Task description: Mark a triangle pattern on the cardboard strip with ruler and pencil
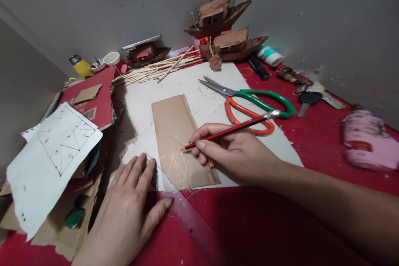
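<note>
My right hand grips a red and black pencil, its point near a strip of brown cardboard. Pale zigzag lines cross the lower part of that cardboard. A clear ruler lies slantwise, its upper end over the cardboard's lower left corner. My left hand rests flat with fingers stretched out along the ruler's left side, and the thumb lies on or close to its edge. Scissors with one green and one orange handle lie spread beyond my right hand.
White paper lies under the cardboard on a red cloth. A sheet with drawn triangles tops cardboard scraps at left. Thin sticks, cups and model boats stand behind. Keys and a pink object lie right.
</note>
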Demonstrator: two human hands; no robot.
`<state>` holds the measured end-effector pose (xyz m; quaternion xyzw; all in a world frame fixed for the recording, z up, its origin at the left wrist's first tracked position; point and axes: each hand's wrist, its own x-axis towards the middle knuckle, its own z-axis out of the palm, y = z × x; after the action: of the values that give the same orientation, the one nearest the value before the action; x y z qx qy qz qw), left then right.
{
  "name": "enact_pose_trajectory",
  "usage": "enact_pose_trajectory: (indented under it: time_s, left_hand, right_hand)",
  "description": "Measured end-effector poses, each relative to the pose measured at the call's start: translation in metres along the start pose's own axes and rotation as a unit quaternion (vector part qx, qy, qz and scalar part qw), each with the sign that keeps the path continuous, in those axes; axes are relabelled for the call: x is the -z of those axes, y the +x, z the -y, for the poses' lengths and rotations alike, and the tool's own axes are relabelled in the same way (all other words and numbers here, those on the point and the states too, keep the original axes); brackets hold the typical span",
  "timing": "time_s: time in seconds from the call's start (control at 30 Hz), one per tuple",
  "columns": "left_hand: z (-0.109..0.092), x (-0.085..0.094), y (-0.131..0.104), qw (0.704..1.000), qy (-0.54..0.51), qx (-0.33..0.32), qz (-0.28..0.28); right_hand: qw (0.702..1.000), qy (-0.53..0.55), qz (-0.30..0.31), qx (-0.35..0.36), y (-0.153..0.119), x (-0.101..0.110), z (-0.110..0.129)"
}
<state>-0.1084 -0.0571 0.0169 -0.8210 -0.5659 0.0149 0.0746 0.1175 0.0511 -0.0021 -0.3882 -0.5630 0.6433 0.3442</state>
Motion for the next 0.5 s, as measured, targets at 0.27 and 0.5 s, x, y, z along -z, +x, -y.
enact_pose_trajectory:
  time_s: [0.27, 0.5]
  left_hand:
    - [0.0009, 0.0003, -0.0032, 1.000, -0.017, -0.007, -0.021]
    - [0.0008, 0.0067, -0.0030, 0.997, -0.047, -0.051, -0.024]
  right_hand:
    - [1.000, -0.009, 0.007, -0.003, 0.0000, -0.0009, 0.0023]
    - [1.000, -0.002, 0.006, 0.009, -0.0001, -0.0012, 0.0004]
